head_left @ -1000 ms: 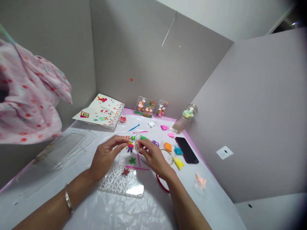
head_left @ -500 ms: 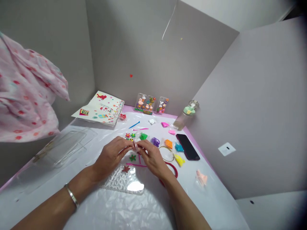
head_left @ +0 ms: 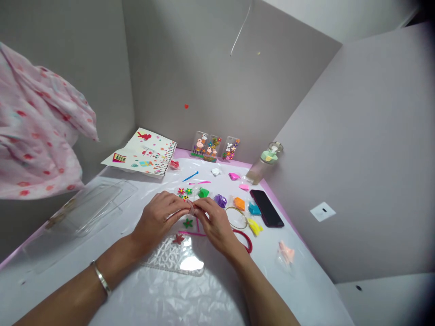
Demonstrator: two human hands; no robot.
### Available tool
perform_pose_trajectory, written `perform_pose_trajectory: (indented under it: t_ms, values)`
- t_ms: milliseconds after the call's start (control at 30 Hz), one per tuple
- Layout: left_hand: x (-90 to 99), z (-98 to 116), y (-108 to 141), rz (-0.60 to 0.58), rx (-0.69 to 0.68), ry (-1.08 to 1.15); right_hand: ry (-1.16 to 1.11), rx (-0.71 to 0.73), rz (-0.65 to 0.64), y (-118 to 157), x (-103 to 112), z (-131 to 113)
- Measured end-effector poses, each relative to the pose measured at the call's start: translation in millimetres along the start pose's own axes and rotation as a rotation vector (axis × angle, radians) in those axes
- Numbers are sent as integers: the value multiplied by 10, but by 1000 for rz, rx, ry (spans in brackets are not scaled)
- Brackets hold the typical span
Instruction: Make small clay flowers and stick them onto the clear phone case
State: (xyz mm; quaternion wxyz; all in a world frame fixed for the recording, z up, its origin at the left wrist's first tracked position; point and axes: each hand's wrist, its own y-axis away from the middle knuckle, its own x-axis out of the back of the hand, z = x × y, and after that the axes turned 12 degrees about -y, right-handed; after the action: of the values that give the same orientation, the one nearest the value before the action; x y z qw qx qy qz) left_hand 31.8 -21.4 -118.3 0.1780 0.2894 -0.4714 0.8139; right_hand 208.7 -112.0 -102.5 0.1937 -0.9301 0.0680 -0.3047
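My left hand (head_left: 161,217) and my right hand (head_left: 214,222) meet fingertip to fingertip above the table. Both are closed in a pinch on something small and pale, mostly hidden by the fingers. Under and in front of them lies a clear textured phone case (head_left: 170,258) with a dark red star-shaped flower (head_left: 178,238) at its upper edge. A green flower (head_left: 187,223) with a red centre sits between my wrists, beside pink sticks (head_left: 192,233). Just beyond my fingers are small red and green clay flowers (head_left: 184,192).
Bagged clay lumps, such as purple (head_left: 220,200), orange (head_left: 239,203) and yellow (head_left: 254,227), lie right of centre near a dark phone (head_left: 267,208). Clear cases (head_left: 91,208) rest at left. Decorated cases (head_left: 210,147), a notebook (head_left: 146,154) and a bottle (head_left: 263,166) stand behind.
Both hands stay together in nearly the same place, with the fingers shifting slightly and covering more of the small pale thing. The view has tilted very slightly.
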Motion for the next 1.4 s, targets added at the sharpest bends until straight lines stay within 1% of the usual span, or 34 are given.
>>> perform_pose_trajectory:
  t_ms: [100,167,267,367,500,567,633,700,767,833,967,1067,1133,1167,1267,1333,1400]
  values:
    - [-19,6,17,36,5,-42,24,23,21,9,-21,28]
    - [-17,8,17,26,55,-25,57,61,29,17,-61,45]
    - [-2,-1,4,-3,165,17,114,123,60,28,-129,60]
    - [3,-13,-3,-19,209,95,151,138,111,25,-159,59]
    - [-14,35,5,-20,242,230,135,93,192,7,-138,43]
    - [-24,85,6,-12,285,309,125,95,205,3,-130,32]
    - [-33,128,0,6,379,423,117,112,206,6,-129,24]
    - [-40,143,-12,8,510,555,106,122,207,12,-130,22]
    - [-44,131,-28,-20,630,689,98,123,215,20,-128,24]
    - [-44,104,-41,-66,712,826,90,143,217,27,-122,24]
    - [-27,67,-60,-133,782,1040,73,226,191,32,-96,10]
    - [-7,73,-65,-159,799,1078,85,251,190,9,-41,56]
    - [2,83,-67,-167,807,1040,112,201,238,-26,28,162]
    - [4,86,-67,-171,812,1014,131,142,278,-49,74,238]
    - [4,88,-62,-199,826,962,201,-96,391,-114,263,503]
    - [1,83,-56,-228,821,947,211,-151,391,-121,440,639]
    - [2,79,-54,-231,806,924,239,-207,353,-65,661,687]
